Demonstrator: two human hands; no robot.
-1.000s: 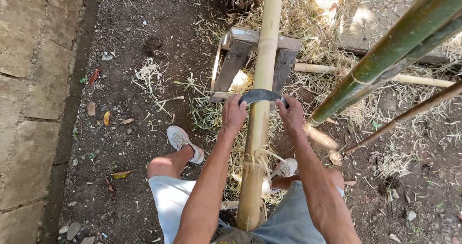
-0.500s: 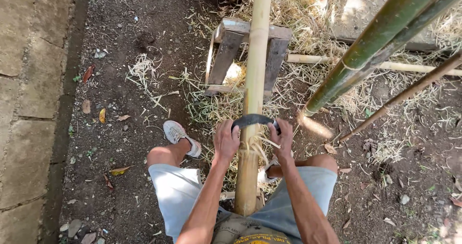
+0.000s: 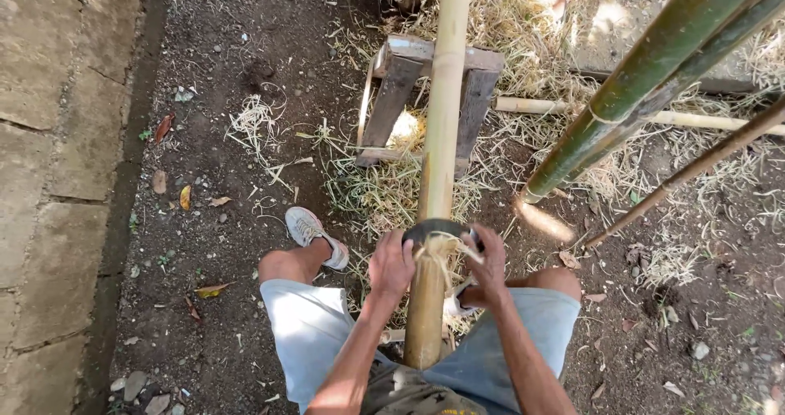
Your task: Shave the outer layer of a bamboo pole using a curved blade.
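A long pale bamboo pole runs from between my knees up over a low wooden stand. A curved dark metal blade lies across the pole. My left hand grips the blade's left end and my right hand grips its right end, one on each side of the pole. A bunch of pale curled shavings is piled on the pole just below the blade, between my hands.
Green bamboo poles and a thin brown stick lean in from the upper right. Dry shavings litter the dirt around the stand. A stone paving edge runs along the left. My left shoe rests on the ground.
Both hands have drawn the blade down the pole toward me, from near the stand to close above my lap. Shavings have gathered under the blade.
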